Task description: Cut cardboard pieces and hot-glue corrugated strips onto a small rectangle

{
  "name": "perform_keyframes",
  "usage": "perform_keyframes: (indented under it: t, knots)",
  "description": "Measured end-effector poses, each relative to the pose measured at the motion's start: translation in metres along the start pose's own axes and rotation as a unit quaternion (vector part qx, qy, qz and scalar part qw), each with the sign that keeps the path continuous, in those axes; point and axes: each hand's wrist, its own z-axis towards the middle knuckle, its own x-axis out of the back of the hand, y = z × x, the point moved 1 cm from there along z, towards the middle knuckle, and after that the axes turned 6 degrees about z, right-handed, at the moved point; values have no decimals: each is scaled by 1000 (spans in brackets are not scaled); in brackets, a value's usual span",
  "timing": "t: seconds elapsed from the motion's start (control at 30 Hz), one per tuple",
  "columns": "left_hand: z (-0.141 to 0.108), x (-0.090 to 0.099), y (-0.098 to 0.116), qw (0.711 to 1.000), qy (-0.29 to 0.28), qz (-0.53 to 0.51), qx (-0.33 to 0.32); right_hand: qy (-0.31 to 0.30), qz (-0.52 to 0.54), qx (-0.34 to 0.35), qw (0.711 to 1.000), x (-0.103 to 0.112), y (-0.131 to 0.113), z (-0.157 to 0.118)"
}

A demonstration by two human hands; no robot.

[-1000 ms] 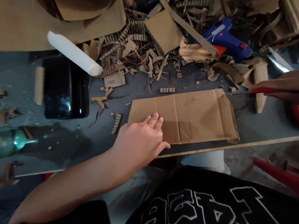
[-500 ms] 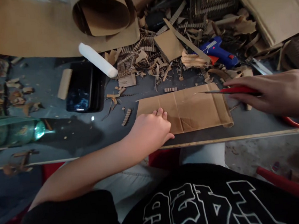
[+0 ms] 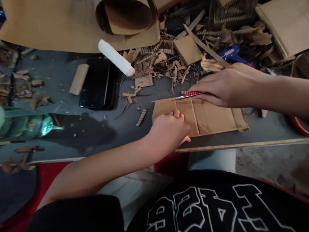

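A creased piece of brown cardboard (image 3: 214, 119) lies flat near the table's front edge. My left hand (image 3: 170, 131) presses on its left part, fingers curled and thumb towards the edge. My right hand (image 3: 222, 86) is closed around a red-handled cutting tool (image 3: 193, 94), probably a knife. The tool's thin metal tip points left and rests at or just over the cardboard's far edge, a little beyond my left fingers. My right hand covers part of that edge.
Cardboard scraps (image 3: 166, 62), a blue glue gun (image 3: 231, 54) and a cardboard roll (image 3: 123, 12) lie behind. A white stick (image 3: 116, 58), dark phone (image 3: 95, 85) and green bottle (image 3: 22, 124) are leftward. Red scissor-like handles (image 3: 308, 129) lie right.
My right hand has moved left with the red tool, from the cardboard's right end to its left part. My left hand still presses the cardboard. The view has shifted slightly.
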Motion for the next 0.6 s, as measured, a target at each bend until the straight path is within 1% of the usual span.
perform_keyframes:
  t: [0.1, 0.2, 0.4, 0.6]
  knots:
    - [0, -1, 1, 1000, -1, 0, -2, 3, -10, 6, 1000, -1, -3, 5]
    - [0, -2, 3, 1000, -3, 1, 11, 1, -9, 17, 1000, -1, -8, 9]
    - [3, 2, 1, 1000, -2, -9, 5, -42, -26, -12, 999, 6, -20, 11]
    - [1, 5, 2, 1000, 4, -17, 23, -60, -50, -5, 997, 6, -22, 9]
